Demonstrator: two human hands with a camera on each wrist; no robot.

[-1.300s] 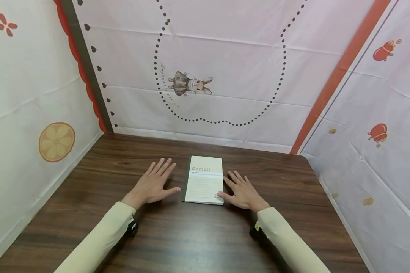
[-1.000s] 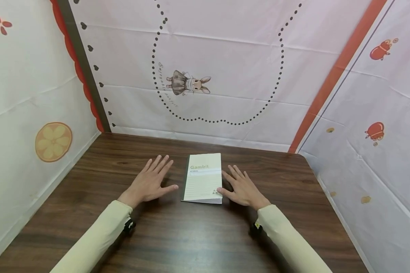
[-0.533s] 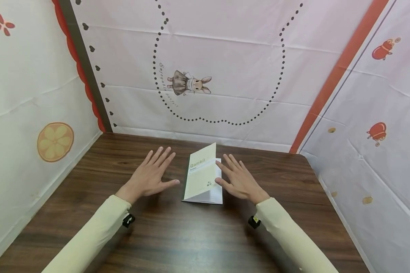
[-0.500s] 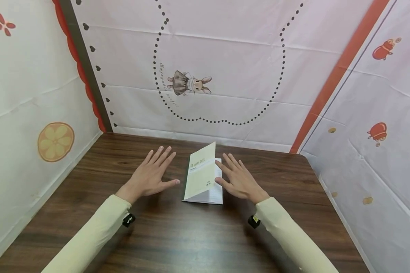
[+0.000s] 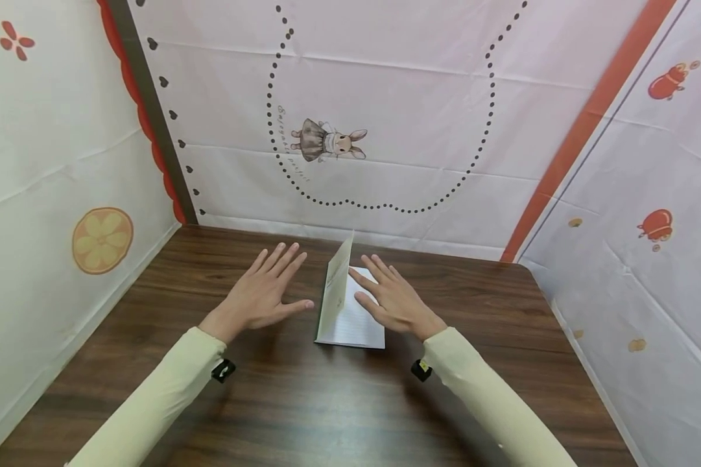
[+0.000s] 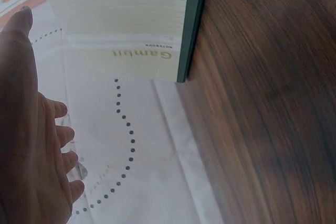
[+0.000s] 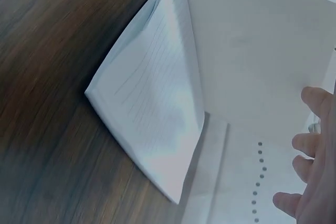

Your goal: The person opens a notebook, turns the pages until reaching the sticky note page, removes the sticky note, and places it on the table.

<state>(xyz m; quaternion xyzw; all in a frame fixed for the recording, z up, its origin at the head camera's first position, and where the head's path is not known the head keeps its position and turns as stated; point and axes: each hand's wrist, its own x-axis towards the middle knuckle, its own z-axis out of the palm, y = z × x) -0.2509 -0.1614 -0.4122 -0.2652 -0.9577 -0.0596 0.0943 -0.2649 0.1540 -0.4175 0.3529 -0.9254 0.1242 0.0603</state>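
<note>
A notebook with a dark green spine lies on the brown wooden table, its pale cover (image 5: 335, 288) raised nearly upright and its lined pages (image 5: 358, 329) bared. My right hand (image 5: 398, 303) is over the page side with straight, spread fingers, the fingertips right at the cover's inner face. The right wrist view shows one fingertip against the blank inside cover (image 7: 252, 51). My left hand (image 5: 258, 297) hovers left of the notebook, fingers spread and holding nothing, its thumb pointing toward the spine. "Gambit" is printed on the cover's outer face (image 6: 126, 22) in the left wrist view.
The wooden tabletop (image 5: 303, 402) stretches around the notebook. A white printed cloth (image 5: 408, 130) hangs behind the table's far edge, with more cloth along the left (image 5: 29, 149) and right (image 5: 630, 194) sides. Black wrist cameras show under both sleeves.
The notebook's cover has swung from lying flat to nearly upright, uncovering the lined pages. My right hand has moved left and up with it; my left hand has risen slightly.
</note>
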